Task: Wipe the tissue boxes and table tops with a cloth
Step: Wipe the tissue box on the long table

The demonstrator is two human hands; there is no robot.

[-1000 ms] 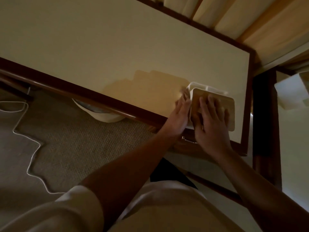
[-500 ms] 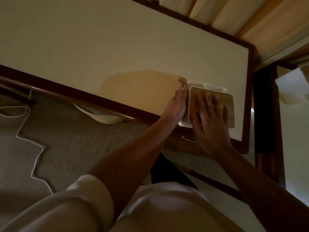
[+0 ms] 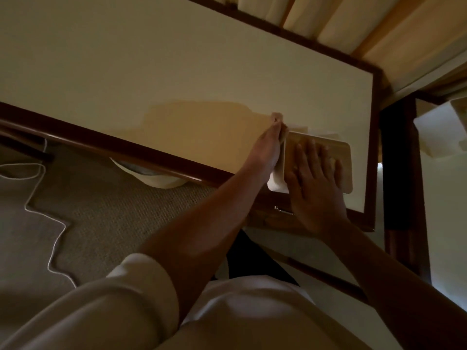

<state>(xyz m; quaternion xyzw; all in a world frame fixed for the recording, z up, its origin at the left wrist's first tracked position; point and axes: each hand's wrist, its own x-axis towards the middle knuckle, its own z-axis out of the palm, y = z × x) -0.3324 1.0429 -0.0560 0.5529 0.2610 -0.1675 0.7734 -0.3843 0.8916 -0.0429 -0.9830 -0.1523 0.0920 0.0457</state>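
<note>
At the table (image 3: 177, 59) end, wood-lidded tissue box (image 3: 341, 150): right hand (image 3: 316, 183) flat atop, left hand (image 3: 265, 150) flat on cloth (image 3: 277, 117).

A pale round tub (image 3: 151, 179) sits on the floor, and only its lower curve shows. Around it and in front of it spreads a woven grey-brown carpet (image 3: 106, 223). Left of the tub, and well apart from it, a thin white cord (image 3: 54, 238) lies on the carpet. It loops near the left edge of view, then zigzags down toward the bottom. Right of the tub, a small metal drawer pull (image 3: 283, 210) glints on a brown wooden front. Far beyond the tub, up and to the right, cream curtains (image 3: 353, 26) hang in long folds, with one band a warmer orange.
</note>
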